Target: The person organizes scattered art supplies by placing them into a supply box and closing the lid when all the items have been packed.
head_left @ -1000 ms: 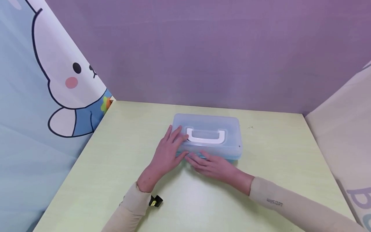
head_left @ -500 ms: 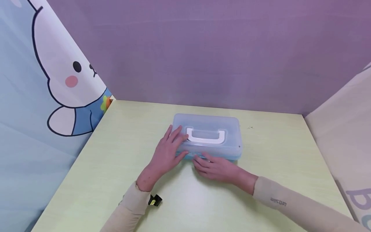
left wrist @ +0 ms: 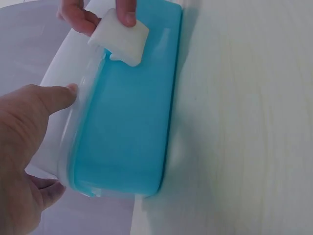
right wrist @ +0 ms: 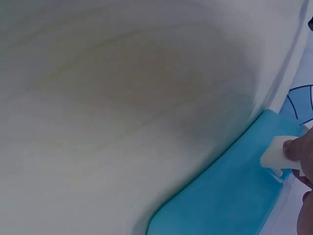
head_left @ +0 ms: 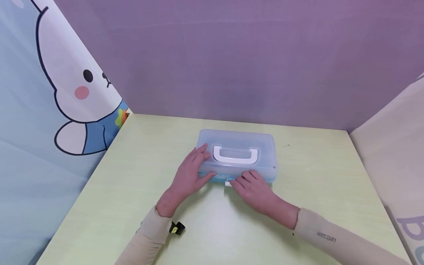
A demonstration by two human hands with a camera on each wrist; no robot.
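Observation:
A translucent blue plastic box (head_left: 261, 147) with a white carry handle (head_left: 236, 154) on its lid lies flat in the middle of the pale green table (head_left: 314, 173). My left hand (head_left: 190, 173) rests on the lid's left end with fingers laid straight and the thumb (left wrist: 49, 98) against the lid's front rim. My right hand (head_left: 253, 187) is at the box's front side and pinches the white latch (head_left: 228, 183). In the left wrist view the latch (left wrist: 120, 36) is swung outward from the turquoise base (left wrist: 127, 127). The right wrist view shows the latch (right wrist: 279, 154) under a fingertip.
A purple wall stands behind the table. A curtain with a cartoon rabbit (head_left: 66, 92) closes the left side and a cream panel (head_left: 391, 140) the right. A small black-and-yellow clip (head_left: 176, 229) sits by my left sleeve.
My right hand moved from lying flat on the table in front of the box up onto its front edge, took the white latch and swung it outward. The left hand stayed put.

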